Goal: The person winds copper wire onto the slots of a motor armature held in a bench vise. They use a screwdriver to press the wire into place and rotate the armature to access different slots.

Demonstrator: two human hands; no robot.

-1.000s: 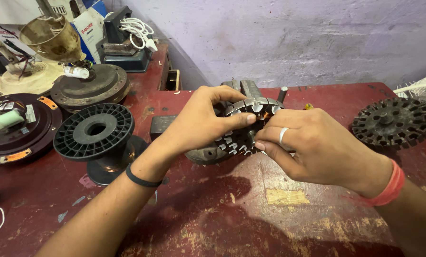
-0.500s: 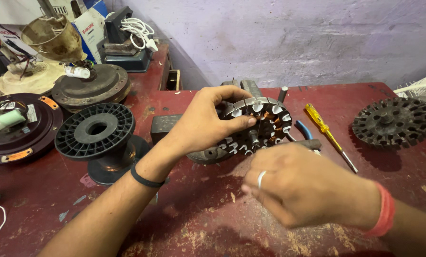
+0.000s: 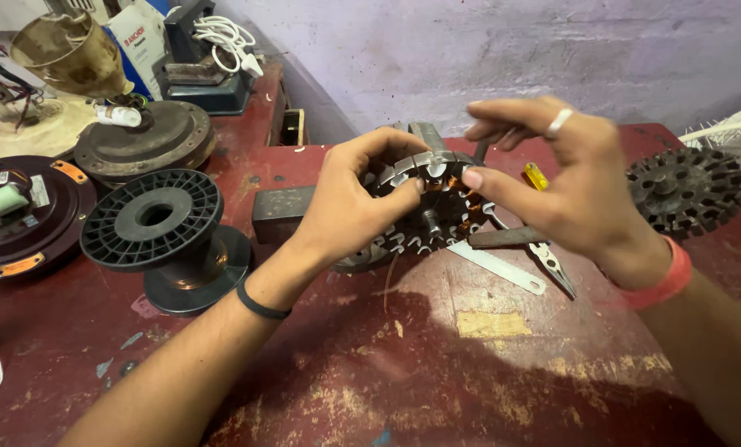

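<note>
A round metal fan stator [image 3: 427, 209] with copper windings in its slots stands tilted on edge at the middle of the red workbench [image 3: 437, 364]. My left hand [image 3: 356, 194] grips its left rim, thumb on the front. My right hand [image 3: 557, 178], wearing a ring and an orange wristband, hovers at the stator's right side with its thumb tip touching the windings and its fingers spread; whether a thin wire is pinched there I cannot tell. A yellow-handled screwdriver [image 3: 536, 175] shows behind the right hand.
A black plastic spool [image 3: 157, 222] stands at the left. Fan motor housings [image 3: 143, 141] and a dark disc [image 3: 23, 215] lie further left. Another bare stator [image 3: 685, 189] sits at the right. Flat metal strips and pliers [image 3: 511, 257] lie under the right hand.
My right hand dropped away toward me, then rose again to the stator's right side with fingers spread. My left hand stayed on the stator's rim.
</note>
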